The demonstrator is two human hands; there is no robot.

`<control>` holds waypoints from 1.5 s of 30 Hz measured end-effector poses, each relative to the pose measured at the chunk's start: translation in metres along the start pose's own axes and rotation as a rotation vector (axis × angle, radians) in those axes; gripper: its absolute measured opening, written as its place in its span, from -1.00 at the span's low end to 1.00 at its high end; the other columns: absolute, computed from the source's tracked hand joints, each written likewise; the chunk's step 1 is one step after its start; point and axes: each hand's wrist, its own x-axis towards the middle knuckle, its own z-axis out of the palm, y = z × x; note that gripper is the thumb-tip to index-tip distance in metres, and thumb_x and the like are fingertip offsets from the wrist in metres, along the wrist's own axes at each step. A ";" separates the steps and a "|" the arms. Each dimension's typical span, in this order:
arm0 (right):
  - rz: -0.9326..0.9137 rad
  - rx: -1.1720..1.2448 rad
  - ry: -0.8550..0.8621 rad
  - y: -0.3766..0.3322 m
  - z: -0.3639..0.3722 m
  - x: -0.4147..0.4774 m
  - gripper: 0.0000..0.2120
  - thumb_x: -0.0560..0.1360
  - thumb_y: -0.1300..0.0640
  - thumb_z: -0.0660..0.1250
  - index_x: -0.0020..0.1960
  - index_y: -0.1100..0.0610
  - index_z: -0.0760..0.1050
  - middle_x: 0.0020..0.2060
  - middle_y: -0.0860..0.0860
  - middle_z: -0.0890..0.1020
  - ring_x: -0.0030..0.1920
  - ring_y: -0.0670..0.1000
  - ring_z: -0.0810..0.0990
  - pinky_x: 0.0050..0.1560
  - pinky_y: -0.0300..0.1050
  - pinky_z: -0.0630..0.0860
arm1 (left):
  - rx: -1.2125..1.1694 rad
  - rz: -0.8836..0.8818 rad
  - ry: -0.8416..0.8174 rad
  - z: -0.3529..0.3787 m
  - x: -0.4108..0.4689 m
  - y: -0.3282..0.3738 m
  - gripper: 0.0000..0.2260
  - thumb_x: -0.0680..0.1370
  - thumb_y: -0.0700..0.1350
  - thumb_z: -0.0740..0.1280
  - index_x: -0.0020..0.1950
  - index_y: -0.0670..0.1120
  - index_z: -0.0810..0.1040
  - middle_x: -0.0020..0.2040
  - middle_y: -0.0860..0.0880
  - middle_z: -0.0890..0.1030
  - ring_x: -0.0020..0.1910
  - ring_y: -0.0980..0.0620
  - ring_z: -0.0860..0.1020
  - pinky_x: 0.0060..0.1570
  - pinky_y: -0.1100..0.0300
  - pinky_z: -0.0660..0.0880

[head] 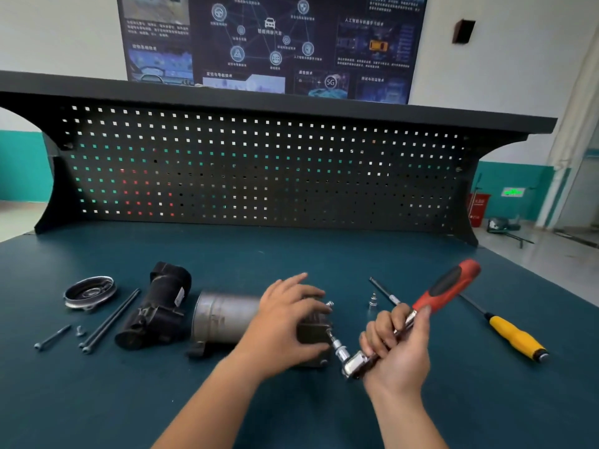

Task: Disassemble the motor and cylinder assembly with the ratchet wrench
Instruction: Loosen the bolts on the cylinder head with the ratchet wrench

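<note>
Found right-hand fingers (384, 324) curled tight round the bare metal shank of the ratchet wrench (444, 288), thumb laid at the start of its red-and-black grip, right hand (400, 350) near the front of the bench top (324, 254). Noted the wrench head low and near, its socket (338, 346) set against the dark end block (312, 332) of the grey cylinder (223, 315), grip slanting up and away to the right. Logged left-hand fingers (311, 291) spread apart over the top of that end block, thumb against its near face, left hand (282, 319) clasping the block. Recorded the cylinder lying on its side at mid-bench, with a black motor housing (158, 306) just beside its left end; could not tell whether touching or apart. Listed further left: two long bolts (110, 319) side by side, a round metal cap (89, 291), a short bolt (52, 337), a small screw (80, 330). Listed to the right: a small loose socket (373, 300) standing upright, a thin dark rod (385, 291) just behind it, a yellow-handled screwdriver (515, 338) lying well apart. Entered behind all: a black pegboard (259, 170) under a shelf, a dark poster (269, 43) on the wall above.
</note>
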 end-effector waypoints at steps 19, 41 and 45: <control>-0.103 -0.093 0.043 0.010 -0.002 -0.005 -0.59 0.46 -0.18 0.10 -0.48 0.01 0.27 -0.62 -0.11 0.19 -0.64 -0.13 0.12 -0.60 -0.35 0.15 | -0.119 -0.003 0.150 0.021 -0.001 0.003 -0.80 0.28 -0.11 0.52 -0.10 -0.04 0.71 -0.08 0.09 0.69 0.01 0.13 0.59 0.06 0.16 0.45; -0.295 -0.106 0.229 0.027 0.012 -0.014 -0.61 0.64 0.09 -0.05 -0.35 0.12 0.16 -0.63 -0.09 0.23 -0.63 -0.10 0.16 -0.55 -0.33 0.17 | -0.068 0.018 0.234 0.017 -0.010 0.013 -0.77 0.31 -0.16 0.46 -0.04 -0.02 0.67 -0.01 0.09 0.61 0.06 0.06 0.50 0.09 0.07 0.41; -0.265 -0.077 0.242 0.026 0.011 -0.011 -0.58 0.64 0.09 -0.04 -0.40 0.09 0.19 -0.63 -0.09 0.22 -0.63 -0.10 0.14 -0.56 -0.33 0.14 | -0.341 -0.133 0.360 0.006 -0.022 0.026 -0.93 0.35 -0.10 0.31 -0.19 0.03 0.53 -0.28 0.12 0.55 -0.27 0.22 0.47 -0.23 0.36 0.41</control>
